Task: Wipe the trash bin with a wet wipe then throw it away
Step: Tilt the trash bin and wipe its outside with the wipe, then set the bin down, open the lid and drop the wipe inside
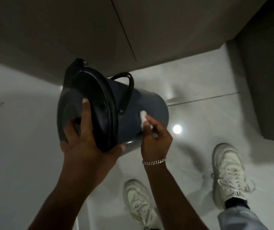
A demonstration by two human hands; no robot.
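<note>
A small dark blue-grey trash bin [142, 103] with a black rim, lid and carry handle is held tilted on its side above the floor, its lid end towards me. My left hand [84, 138] grips the bin at its lid and rim, fingers spread over the lid. My right hand [156, 138], with a chain bracelet at the wrist, pinches a small white wet wipe [143, 117] and presses it against the bin's side wall.
Below lies a glossy white tiled floor [207, 117] with a bright light reflection. Grey cabinet fronts [83, 30] run along the back, and a dark cabinet [269, 80] stands at the right. My two white sneakers [227, 171] stand on the tiles at lower right.
</note>
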